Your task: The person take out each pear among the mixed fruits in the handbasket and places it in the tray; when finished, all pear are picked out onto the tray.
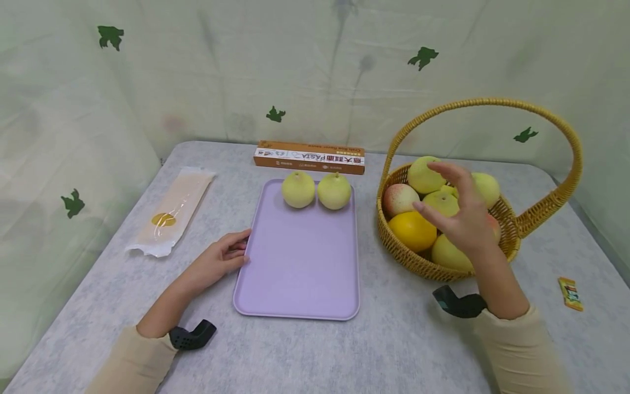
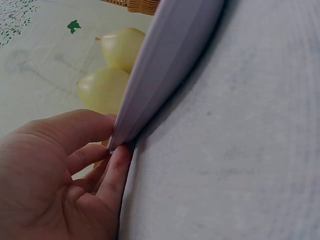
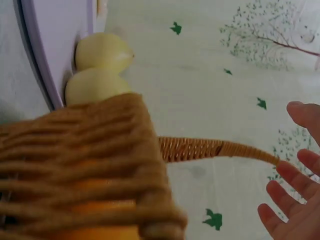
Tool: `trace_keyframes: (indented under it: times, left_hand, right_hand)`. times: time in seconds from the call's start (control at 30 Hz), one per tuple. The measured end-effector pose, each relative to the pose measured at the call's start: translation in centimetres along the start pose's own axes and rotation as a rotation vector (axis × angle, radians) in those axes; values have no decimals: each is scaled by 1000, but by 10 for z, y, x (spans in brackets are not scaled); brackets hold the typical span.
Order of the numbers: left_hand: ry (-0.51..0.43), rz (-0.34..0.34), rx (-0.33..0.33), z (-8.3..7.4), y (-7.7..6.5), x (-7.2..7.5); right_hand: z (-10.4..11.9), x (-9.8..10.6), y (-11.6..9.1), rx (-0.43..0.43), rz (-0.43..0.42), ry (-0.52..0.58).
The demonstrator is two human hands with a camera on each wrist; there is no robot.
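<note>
A lilac tray (image 1: 300, 262) lies on the table, with two pale yellow-green pears (image 1: 298, 190) side by side at its far end. At the tray's left rim, my left hand (image 1: 216, 262) holds the edge between thumb and fingers, also seen close in the left wrist view. My right hand (image 1: 465, 216) hovers over the wicker basket (image 1: 413, 265), fingers spread and bent, nothing in them. Inside the basket are several pears (image 1: 425, 175), a reddish peach (image 1: 400, 199) and a yellow-orange fruit (image 1: 413, 231). My right hand partly hides the fruit behind it.
The basket's tall arched handle (image 1: 492, 102) rises above the fruit. An orange pasta box (image 1: 309, 157) lies behind the tray. To the left lies a clear packet (image 1: 174, 213) of pale contents; a small yellow wrapper (image 1: 571, 294) is at the right. A fabric backdrop hangs behind.
</note>
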State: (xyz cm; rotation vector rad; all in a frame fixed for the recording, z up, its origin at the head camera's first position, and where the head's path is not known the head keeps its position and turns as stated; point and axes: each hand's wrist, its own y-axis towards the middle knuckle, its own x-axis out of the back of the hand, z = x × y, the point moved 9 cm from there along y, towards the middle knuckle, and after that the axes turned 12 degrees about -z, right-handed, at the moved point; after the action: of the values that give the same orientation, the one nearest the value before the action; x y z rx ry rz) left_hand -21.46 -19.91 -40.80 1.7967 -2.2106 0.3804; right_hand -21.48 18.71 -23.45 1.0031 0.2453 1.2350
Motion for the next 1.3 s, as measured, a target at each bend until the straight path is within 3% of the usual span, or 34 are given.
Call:
trace_keyframes:
  times: [0.37, 0.57, 0.73, 1.07, 1.3]
  left_hand:
    - [-10, 2, 1, -2, 0, -1]
    - [-16, 1, 4, -2, 1, 0]
    - [1, 2, -1, -2, 1, 0]
    - [-11, 7, -14, -1, 1, -1]
    - [-32, 6, -13, 0, 0, -1]
  right_hand:
    - [-37, 36, 4, -92, -113, -88]
    - [-54, 46, 5, -153, -126, -119]
    - [-54, 48, 6, -207, -101, -130]
    - [-95, 44, -7, -388, 24, -213]
    - [-110, 47, -13, -481, 22, -239]
